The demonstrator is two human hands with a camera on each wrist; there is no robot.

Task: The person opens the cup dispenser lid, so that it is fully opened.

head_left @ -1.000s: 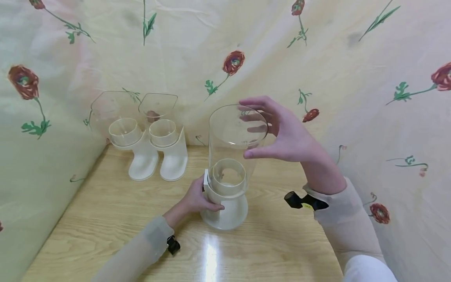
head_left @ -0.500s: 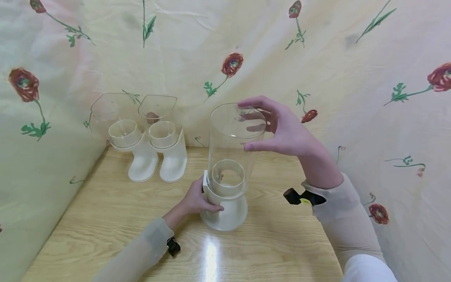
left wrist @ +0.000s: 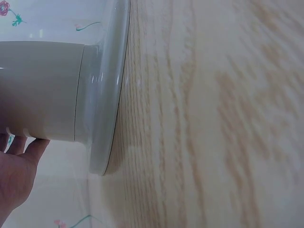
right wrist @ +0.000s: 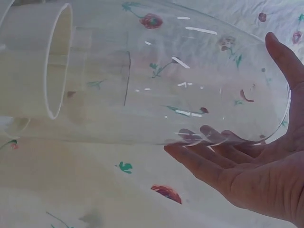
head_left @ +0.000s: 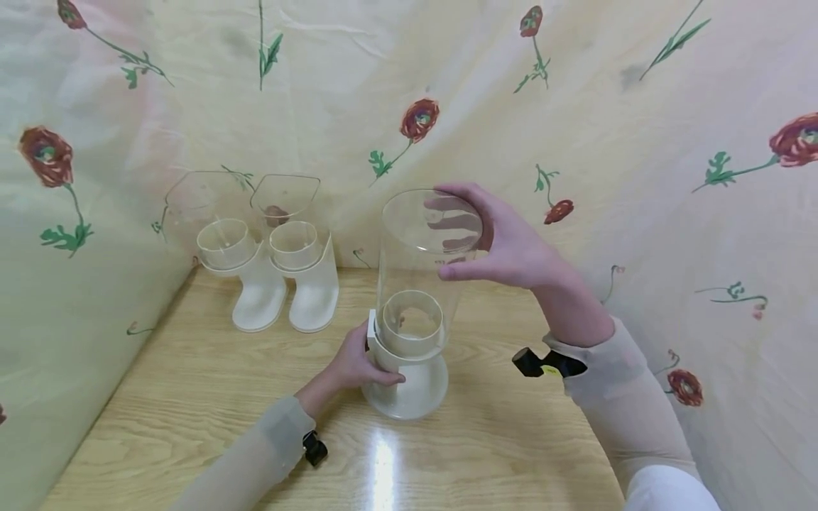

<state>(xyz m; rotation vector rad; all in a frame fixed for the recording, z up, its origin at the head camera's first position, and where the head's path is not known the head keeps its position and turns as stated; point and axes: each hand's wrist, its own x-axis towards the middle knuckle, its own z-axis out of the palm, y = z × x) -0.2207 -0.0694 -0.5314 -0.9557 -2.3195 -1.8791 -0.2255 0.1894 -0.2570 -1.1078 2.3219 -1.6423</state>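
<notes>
A tall clear cylinder [head_left: 415,262] stands in the white base [head_left: 409,387] of a dispenser at the middle of the wooden table [head_left: 192,397]. My left hand [head_left: 358,362] grips the base's white collar from the left. My right hand [head_left: 505,241] holds the cylinder's open top, thumb on the near side and fingers curled round the far rim. In the right wrist view the clear cylinder [right wrist: 166,80] lies across the frame, with my right hand [right wrist: 251,175] cupping its rim. The left wrist view shows the white base [left wrist: 47,90], my left hand [left wrist: 16,175] and the table [left wrist: 213,118].
Two more dispensers [head_left: 230,248] [head_left: 300,241], each a clear hopper on a white base, stand side by side at the back left corner. Flowered cloth [head_left: 639,142] hangs close behind and on both sides of the table.
My right hand has drawn in closer round the cylinder's top, its fingers now wrapped further over the rim. The left hand and base have stayed in place.
</notes>
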